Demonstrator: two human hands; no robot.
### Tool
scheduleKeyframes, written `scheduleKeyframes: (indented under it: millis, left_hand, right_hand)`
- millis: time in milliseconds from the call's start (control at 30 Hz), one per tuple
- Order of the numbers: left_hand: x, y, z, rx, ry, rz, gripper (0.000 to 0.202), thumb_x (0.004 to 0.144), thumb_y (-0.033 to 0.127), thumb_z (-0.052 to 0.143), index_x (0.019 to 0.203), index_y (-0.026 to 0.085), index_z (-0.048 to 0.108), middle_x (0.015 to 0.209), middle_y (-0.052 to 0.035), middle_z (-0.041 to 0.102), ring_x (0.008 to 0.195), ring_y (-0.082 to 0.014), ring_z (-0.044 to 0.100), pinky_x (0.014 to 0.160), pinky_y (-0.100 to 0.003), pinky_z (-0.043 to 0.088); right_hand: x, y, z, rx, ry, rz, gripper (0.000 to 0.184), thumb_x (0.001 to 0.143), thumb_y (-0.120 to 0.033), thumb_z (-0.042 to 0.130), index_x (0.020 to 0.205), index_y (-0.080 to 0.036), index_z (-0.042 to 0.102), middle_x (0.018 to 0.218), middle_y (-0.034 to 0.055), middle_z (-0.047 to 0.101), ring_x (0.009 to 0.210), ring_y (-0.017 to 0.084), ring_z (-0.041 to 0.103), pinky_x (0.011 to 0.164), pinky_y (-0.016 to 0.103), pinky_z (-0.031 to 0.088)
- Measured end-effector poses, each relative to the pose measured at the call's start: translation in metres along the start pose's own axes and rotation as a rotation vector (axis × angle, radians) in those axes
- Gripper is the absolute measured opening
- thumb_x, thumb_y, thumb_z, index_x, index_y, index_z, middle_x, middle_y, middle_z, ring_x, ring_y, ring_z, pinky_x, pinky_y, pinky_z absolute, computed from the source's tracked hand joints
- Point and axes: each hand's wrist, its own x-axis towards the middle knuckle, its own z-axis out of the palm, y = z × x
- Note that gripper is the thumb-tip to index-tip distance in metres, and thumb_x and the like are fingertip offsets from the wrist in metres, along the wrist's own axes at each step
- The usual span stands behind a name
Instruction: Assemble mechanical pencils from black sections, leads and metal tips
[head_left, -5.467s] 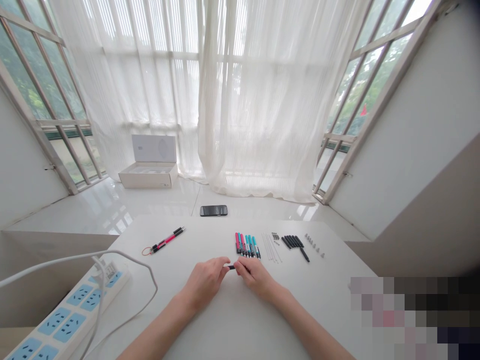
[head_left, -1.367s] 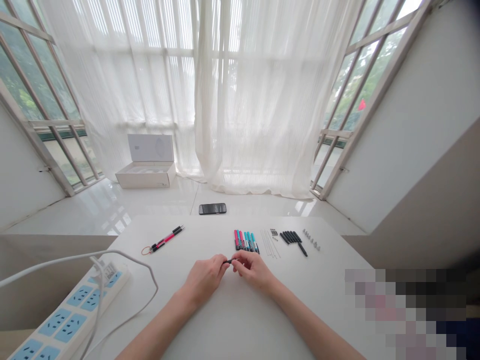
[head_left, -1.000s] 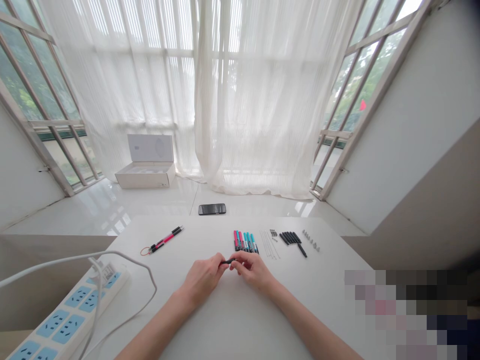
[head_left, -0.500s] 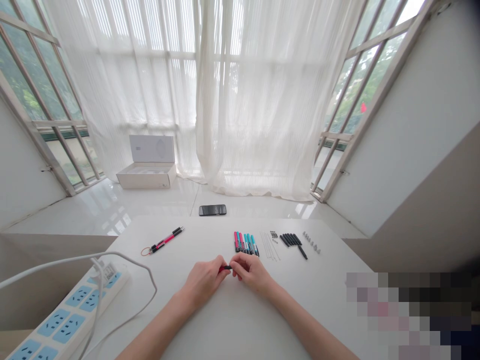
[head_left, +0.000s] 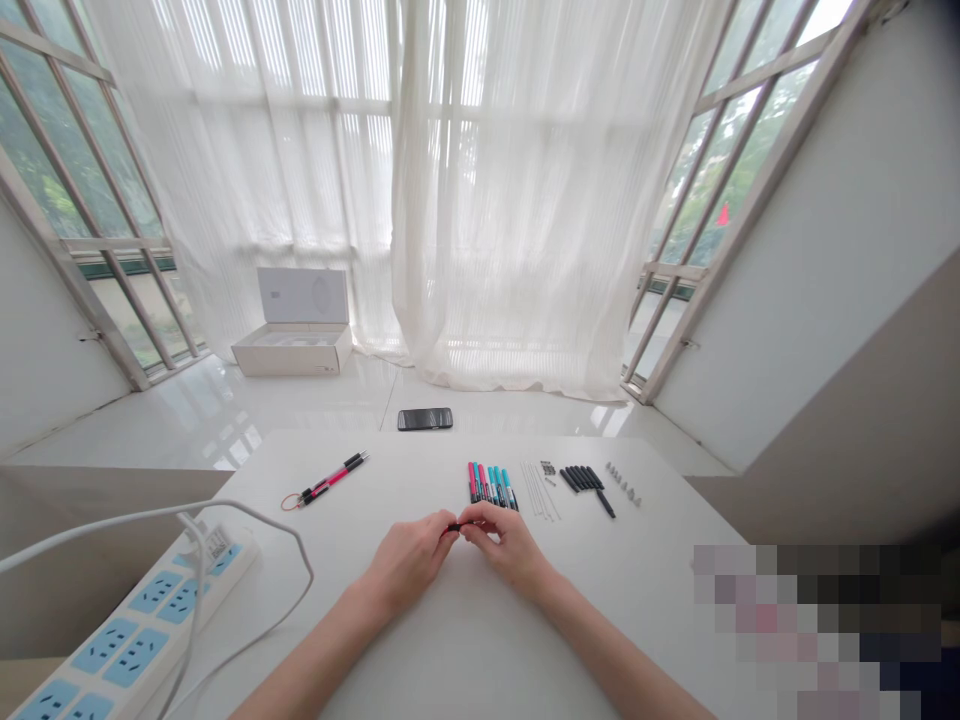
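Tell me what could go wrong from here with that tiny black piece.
The tiny black piece is pinched between the fingertips of the left hand and the right hand, so it might slip and roll across the white table. The row of colored pens lies just ahead of the hands, so a bump could perhaps scatter them, along with the thin wires beside them.

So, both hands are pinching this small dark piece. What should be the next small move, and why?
I would probably turn the small dark piece slightly and look at it, because the left hand and right hand meet around it and hide most of it. The colored pens lie just beyond, so it is better to turn it gently.
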Motion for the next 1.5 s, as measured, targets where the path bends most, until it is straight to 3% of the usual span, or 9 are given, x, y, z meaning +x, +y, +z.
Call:
scheduleKeyframes:
  millis: [133,233,333,467,667,1000,1267,1367,1500]
  left_hand:
    - [0.001,-0.001,-0.003,-0.026,-0.019,-0.030,0.022,0.097,0.032,0.033,0.105,0.026,0.053,0.088,0.0002,0.070,0.070,-0.0171,0.065,0.060,-0.023,0.042]
    - [0.000,-0.001,-0.002,-0.041,-0.013,-0.036,0.021,0.097,0.034,0.035,0.107,0.026,0.052,0.088,0.0000,0.070,0.072,-0.0177,0.065,0.061,-0.024,0.042]
    - [-0.001,-0.002,0.001,-0.026,-0.008,-0.019,0.018,0.096,0.033,0.038,0.103,0.024,0.053,0.085,-0.0005,0.069,0.069,-0.0177,0.064,0.060,-0.024,0.042]
    - [-0.002,-0.001,0.003,-0.023,0.014,0.028,0.015,0.093,0.030,0.042,0.102,0.023,0.052,0.086,-0.0014,0.068,0.071,-0.0171,0.064,0.062,-0.025,0.043]
    - [-0.002,0.002,0.002,0.020,0.000,0.039,0.016,0.093,0.026,0.039,0.104,0.022,0.050,0.087,-0.0022,0.067,0.068,-0.0173,0.063,0.056,-0.025,0.040]
    - [0.000,0.001,-0.004,-0.032,-0.087,-0.049,0.017,0.095,0.035,0.038,0.090,0.021,0.046,0.067,-0.0006,0.063,0.057,-0.0183,0.059,0.051,-0.024,0.034]
    - [0.001,-0.002,-0.010,-0.084,-0.149,-0.073,0.024,0.092,0.043,0.042,0.082,0.021,0.047,0.063,0.0013,0.057,0.054,-0.0160,0.053,0.049,-0.024,0.031]
    - [0.000,-0.001,-0.006,-0.116,-0.119,-0.063,0.026,0.092,0.044,0.043,0.080,0.021,0.046,0.062,0.0026,0.056,0.053,-0.0148,0.051,0.050,-0.023,0.031]
    - [-0.003,0.000,0.002,-0.134,-0.011,-0.035,0.021,0.095,0.037,0.038,0.084,0.021,0.047,0.067,0.0015,0.058,0.056,-0.0141,0.053,0.053,-0.023,0.036]
  right_hand:
    - [-0.001,-0.002,0.001,-0.028,0.029,-0.028,0.015,0.083,-0.030,0.057,0.092,-0.020,0.065,0.090,0.0037,0.070,0.083,0.017,0.065,0.078,0.030,0.053]
    - [0.000,-0.001,0.002,-0.043,0.012,0.000,0.018,0.084,-0.034,0.058,0.092,-0.019,0.064,0.088,0.0040,0.070,0.076,0.016,0.064,0.066,0.026,0.052]
    - [0.002,0.001,0.002,-0.080,-0.041,0.069,0.027,0.087,-0.041,0.053,0.078,-0.017,0.063,0.064,0.0006,0.064,0.054,0.011,0.055,0.049,0.021,0.042]
    - [0.003,0.003,0.001,-0.093,-0.050,0.122,0.040,0.088,-0.048,0.050,0.062,-0.017,0.056,0.048,-0.0034,0.052,0.042,0.008,0.043,0.043,0.021,0.034]
    - [0.001,-0.001,0.000,0.016,-0.056,0.122,0.028,0.087,-0.044,0.053,0.077,-0.018,0.061,0.057,-0.0019,0.058,0.049,0.011,0.054,0.051,0.023,0.043]
    - [-0.003,-0.006,0.004,-0.267,-0.038,-0.113,0.028,0.091,-0.040,0.048,0.081,-0.020,0.065,0.061,-0.0001,0.060,0.056,0.012,0.051,0.055,0.023,0.041]
    - [-0.008,0.001,0.006,-0.391,-0.074,-0.300,0.028,0.095,-0.038,0.044,0.087,-0.021,0.066,0.073,0.0050,0.065,0.064,0.015,0.053,0.061,0.026,0.042]
    - [-0.008,0.000,0.006,-0.389,-0.068,-0.300,0.026,0.094,-0.036,0.045,0.087,-0.022,0.066,0.071,0.0044,0.063,0.063,0.015,0.053,0.060,0.025,0.042]
    - [-0.005,-0.001,0.004,-0.298,0.037,-0.187,0.023,0.089,-0.038,0.051,0.081,-0.020,0.063,0.068,0.0023,0.061,0.058,0.013,0.050,0.056,0.025,0.041]
